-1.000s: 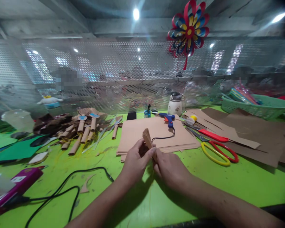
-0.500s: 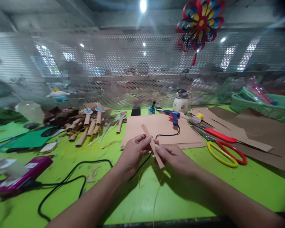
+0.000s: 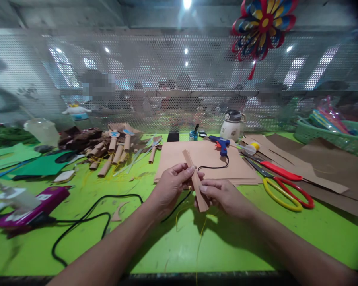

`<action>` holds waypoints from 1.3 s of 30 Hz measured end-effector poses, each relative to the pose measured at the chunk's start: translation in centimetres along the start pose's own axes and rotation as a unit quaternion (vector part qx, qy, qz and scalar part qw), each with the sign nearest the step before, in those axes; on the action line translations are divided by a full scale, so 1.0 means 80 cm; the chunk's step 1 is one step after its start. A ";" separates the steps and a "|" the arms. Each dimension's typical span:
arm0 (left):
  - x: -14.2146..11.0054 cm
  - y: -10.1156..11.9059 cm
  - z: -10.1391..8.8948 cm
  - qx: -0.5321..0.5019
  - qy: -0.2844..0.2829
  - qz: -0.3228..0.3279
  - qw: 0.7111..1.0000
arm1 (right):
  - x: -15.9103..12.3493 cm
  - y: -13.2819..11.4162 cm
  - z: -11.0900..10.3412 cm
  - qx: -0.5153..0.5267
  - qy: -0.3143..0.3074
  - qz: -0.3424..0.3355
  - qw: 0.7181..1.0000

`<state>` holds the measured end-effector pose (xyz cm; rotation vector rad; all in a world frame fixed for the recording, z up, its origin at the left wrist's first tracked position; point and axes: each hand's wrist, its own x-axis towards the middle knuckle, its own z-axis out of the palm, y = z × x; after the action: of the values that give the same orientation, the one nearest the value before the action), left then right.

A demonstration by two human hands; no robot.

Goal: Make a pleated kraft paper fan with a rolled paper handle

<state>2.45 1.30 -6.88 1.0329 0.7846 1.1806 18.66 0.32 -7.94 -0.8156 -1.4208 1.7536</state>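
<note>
Both my hands hold a narrow folded strip of brown paper (image 3: 195, 178) above the green table (image 3: 173, 242). My left hand (image 3: 173, 186) pinches its upper half between thumb and fingers. My right hand (image 3: 223, 194) pinches the lower half, fingers closed. A thin yellow thread (image 3: 200, 234) hangs from the strip's lower end. Behind the hands lies a stack of brown paper sheets (image 3: 205, 161) with a blue glue gun (image 3: 222, 145) on it.
Red and yellow scissors (image 3: 283, 186) lie right of the stack, beside brown card sheets (image 3: 322, 167) and a green basket (image 3: 337, 139). Rolled paper pieces (image 3: 113, 153) lie at the left. A black cable (image 3: 86, 222) and a pink device (image 3: 32, 204) are near the front left.
A second ago the strip was a compact folded wad between my hands. It has been drawn out into a long strip, held slanted. The view has shifted slightly left and down.
</note>
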 end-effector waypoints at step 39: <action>-0.006 -0.006 0.013 -0.009 0.040 -0.030 0.999 | 0.002 0.012 0.005 -0.120 0.009 -0.049 0.992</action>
<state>3.44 0.55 -6.94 0.9463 0.8607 1.1815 18.10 0.09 -8.79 -0.8685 -1.6517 1.5174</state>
